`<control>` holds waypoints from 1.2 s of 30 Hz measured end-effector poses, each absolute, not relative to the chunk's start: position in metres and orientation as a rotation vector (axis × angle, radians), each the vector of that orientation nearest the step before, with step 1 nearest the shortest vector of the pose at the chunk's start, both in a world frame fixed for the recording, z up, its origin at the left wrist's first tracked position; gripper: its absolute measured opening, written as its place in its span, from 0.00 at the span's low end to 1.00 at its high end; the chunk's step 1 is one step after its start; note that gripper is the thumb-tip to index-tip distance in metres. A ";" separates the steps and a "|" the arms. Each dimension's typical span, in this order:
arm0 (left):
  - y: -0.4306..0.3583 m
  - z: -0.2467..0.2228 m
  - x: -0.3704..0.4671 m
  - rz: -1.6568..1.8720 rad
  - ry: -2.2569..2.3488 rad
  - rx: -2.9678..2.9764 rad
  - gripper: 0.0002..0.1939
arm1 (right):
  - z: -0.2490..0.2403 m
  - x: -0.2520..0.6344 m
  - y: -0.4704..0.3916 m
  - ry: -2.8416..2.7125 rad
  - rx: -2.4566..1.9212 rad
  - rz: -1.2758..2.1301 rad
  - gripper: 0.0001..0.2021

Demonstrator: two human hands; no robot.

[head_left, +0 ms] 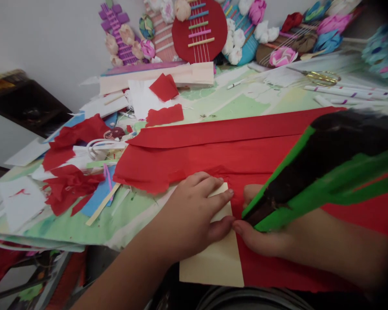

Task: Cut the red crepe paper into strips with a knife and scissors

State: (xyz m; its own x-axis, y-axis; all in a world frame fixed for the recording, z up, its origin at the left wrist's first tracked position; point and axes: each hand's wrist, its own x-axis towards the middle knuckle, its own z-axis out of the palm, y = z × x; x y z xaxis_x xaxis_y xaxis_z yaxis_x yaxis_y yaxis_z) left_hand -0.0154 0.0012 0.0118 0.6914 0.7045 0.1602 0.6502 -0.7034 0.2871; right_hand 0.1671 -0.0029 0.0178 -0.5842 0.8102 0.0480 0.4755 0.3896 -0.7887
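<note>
My left hand [194, 211] lies over a cream card strip [213, 267], its fingers stretched out and pressing near the card's right edge. Under the card spreads a large sheet of red paper [197, 157], folded over along its far side. Just right of the card is my right hand [278, 245], its thumb touching the red paper close to my left thumb. Between that thumb and the fingers sits the narrow end of a black and green tapering object [297, 185], which is close to the camera and blurred. It hides most of the right fingers.
Crumpled red scraps [71, 185], white paper [21, 198] and a white cord [98, 148] clutter the left side. Along the back stand guitar-shaped crafts [181, 43] with paper flowers. Gold-handled scissors [323, 77] and white sticks [349, 92] lie at back right.
</note>
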 end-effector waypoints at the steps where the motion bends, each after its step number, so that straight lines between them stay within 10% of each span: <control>1: 0.001 0.012 -0.015 0.371 1.090 2.689 0.11 | 0.018 0.168 -0.003 -2.220 -1.130 1.082 0.09; 36: 0.001 0.012 -0.014 0.392 1.119 2.708 0.16 | 0.016 0.168 -0.001 -2.099 -1.045 1.029 0.10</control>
State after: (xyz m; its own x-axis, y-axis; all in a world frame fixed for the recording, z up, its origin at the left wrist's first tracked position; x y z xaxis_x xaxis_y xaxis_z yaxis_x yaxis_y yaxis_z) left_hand -0.0145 0.0005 0.0116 0.6809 0.7121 0.1712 0.6633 -0.6987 0.2681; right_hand 0.1681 -0.0010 0.0156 -0.5300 0.8348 0.1492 0.3936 0.3980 -0.8287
